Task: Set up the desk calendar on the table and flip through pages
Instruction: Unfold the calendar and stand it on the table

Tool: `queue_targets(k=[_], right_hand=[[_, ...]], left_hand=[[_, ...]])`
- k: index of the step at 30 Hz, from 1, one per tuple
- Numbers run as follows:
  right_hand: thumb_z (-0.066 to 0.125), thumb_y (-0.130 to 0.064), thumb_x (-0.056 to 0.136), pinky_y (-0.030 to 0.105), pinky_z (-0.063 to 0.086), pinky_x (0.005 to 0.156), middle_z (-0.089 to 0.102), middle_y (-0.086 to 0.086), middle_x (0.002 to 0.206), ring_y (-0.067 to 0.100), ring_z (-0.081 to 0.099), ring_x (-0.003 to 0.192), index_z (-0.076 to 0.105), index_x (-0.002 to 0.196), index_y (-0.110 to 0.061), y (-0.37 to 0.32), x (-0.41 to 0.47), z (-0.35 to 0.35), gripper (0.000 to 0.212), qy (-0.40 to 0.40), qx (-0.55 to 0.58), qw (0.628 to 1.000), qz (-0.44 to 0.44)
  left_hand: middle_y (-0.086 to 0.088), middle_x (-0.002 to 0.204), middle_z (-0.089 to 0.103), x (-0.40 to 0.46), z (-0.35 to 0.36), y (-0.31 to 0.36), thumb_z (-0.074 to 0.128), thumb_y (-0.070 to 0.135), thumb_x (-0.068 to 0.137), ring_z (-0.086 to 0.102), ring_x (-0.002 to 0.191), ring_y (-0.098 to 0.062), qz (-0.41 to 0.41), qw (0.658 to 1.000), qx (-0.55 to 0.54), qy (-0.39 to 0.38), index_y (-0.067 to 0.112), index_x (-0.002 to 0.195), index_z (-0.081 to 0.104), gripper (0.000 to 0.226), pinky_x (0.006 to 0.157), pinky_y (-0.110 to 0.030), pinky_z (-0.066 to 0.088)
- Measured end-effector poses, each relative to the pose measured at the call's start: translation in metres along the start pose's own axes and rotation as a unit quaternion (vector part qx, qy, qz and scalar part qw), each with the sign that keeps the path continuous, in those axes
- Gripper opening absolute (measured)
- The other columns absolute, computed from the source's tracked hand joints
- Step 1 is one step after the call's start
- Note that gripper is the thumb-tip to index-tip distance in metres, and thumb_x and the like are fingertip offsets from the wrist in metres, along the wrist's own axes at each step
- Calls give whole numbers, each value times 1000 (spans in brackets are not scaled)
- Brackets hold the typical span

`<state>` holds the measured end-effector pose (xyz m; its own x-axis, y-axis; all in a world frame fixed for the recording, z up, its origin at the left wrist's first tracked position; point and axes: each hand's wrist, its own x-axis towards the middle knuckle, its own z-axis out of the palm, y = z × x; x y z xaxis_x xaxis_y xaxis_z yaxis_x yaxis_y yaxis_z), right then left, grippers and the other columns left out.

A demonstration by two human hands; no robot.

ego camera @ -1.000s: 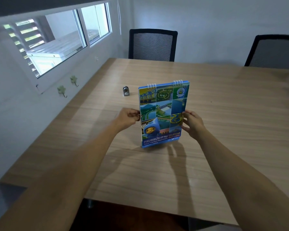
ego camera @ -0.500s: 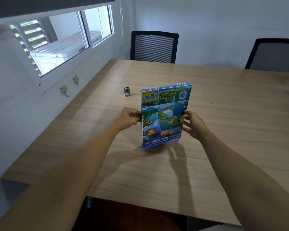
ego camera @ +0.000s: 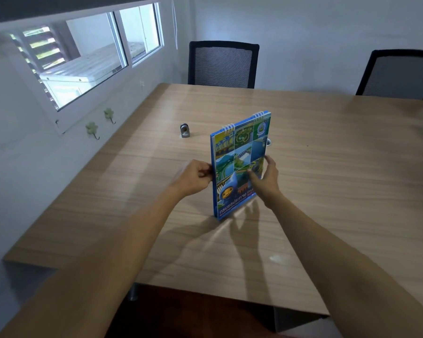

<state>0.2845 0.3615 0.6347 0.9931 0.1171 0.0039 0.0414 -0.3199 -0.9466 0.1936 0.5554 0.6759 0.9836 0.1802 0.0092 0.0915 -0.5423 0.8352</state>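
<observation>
One calendar [ego camera: 238, 164] stood upright on the surface [ego camera: 327, 191], its lower edge touching the wood near the middle, cover facing the person and turned slightly to the left. Two spiral bindings showed at its top edge. Cover closed; no page turned yet.

Left hand [ego camera: 194, 178] pinched the calendar's left edge at about mid-height, fingers curled shut on it. Right hand [ego camera: 266, 178] lay against the right edge, thumb over the cover, fingers partly spread behind; it held the calendar loosely, not clamped.

Judgement: step in hand was standing the calendar up; flipping not begun. To do it well, the rear stand panel would need to be spread from the front so the base sits flat, with one hand steadying an edge until the calendar stands alone. Releasing too soon could let it tip over. Whether the stand was already open could not be told; the back was hidden.

Count: one calendar, two hands, one small metal object [ego camera: 185, 131] on the surface beyond the calendar, well apart. Two chairs [ego camera: 222, 63] at the far side. Two hooks [ego camera: 92, 129] on the left wall under one window [ego camera: 88, 57].
</observation>
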Motion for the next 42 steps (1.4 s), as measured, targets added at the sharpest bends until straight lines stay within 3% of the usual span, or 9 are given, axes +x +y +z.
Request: queue_targets(k=[2, 4, 6, 11, 15, 18, 26, 31, 42], right_hand=[[63, -5, 86, 45, 43, 109, 32, 14, 145, 32, 42, 131, 24, 149, -18, 8, -17, 7, 75, -36, -3, 999, -32], [61, 1, 84, 24, 50, 99, 35, 16, 142, 28, 51, 120, 19, 152, -16, 19, -34, 12, 82, -64, -18, 996, -57], [65, -4, 82, 9, 38, 97, 30, 14, 149, 24, 41, 130, 12, 154, -16, 31, -46, 12, 90, -99, -70, 989, -83], [81, -51, 63, 41, 17, 121, 2, 3, 162, 21, 0, 149, -10, 153, -17, 37, -57, 6, 133, -161, -170, 967, -99], [77, -65, 56, 46, 23, 119, 2, 13, 161, 29, 1, 149, -9, 152, -5, 29, -67, 25, 143, -85, -255, 956, -120], [76, -64, 59, 48, 31, 114, 10, 21, 159, 34, 8, 148, -2, 153, -2, 26, -68, 37, 137, -27, -274, 955, -110], [77, -44, 64, 47, 40, 108, 13, 16, 158, 31, 14, 145, -4, 153, -7, 34, -69, 34, 126, -5, -251, 960, -124], [75, -42, 66, 45, 45, 103, 14, 13, 158, 29, 16, 144, -3, 153, -9, 43, -71, 18, 121, 0, -257, 959, -119], [73, -44, 71, 44, 42, 108, 12, 11, 158, 28, 16, 145, -2, 153, -9, 46, -69, 14, 117, -7, -252, 961, -115]], left_hand=[[-5, 96, 73, -2, -1, 4, 60, 6, 85, 70, 93, -24, 13, 1000, 25, -6, 4, 104, 72, 22, 89, -40, 56], [-15, 97, 75, -3, 0, 8, 62, 8, 85, 71, 89, -28, 27, 998, 57, -14, 3, 101, 73, 20, 85, -39, 58], [-22, 89, 72, -3, 3, 12, 60, 3, 85, 64, 76, -25, 38, 997, 65, -29, -5, 99, 71, 19, 73, -26, 58], [-12, 77, 65, -1, 4, 21, 61, -4, 82, 56, 49, 2, 55, 994, 69, -59, -13, 93, 69, 16, 46, -3, 41], [-19, 86, 75, 5, -2, 18, 65, 5, 78, 69, 72, -17, 69, 990, 107, -64, -5, 89, 74, 18, 69, -36, 61], [-19, 82, 75, 6, -4, 16, 64, 13, 74, 68, 64, -23, 68, 988, 124, -63, -2, 87, 74, 23, 64, -36, 58], [5, 54, 60, 1, -1, 22, 61, 8, 74, 51, 42, 4, 85, 982, 164, -30, 0, 76, 74, 15, 48, -18, 44], [-12, 75, 75, -1, 3, 30, 59, 11, 79, 69, 65, -24, 118, 972, 204, -19, 1, 86, 74, 19, 64, -39, 59], [-11, 92, 76, 5, 3, 26, 58, 12, 81, 70, 79, -24, 119, 972, 201, 3, 5, 96, 74, 22, 74, -41, 59]])
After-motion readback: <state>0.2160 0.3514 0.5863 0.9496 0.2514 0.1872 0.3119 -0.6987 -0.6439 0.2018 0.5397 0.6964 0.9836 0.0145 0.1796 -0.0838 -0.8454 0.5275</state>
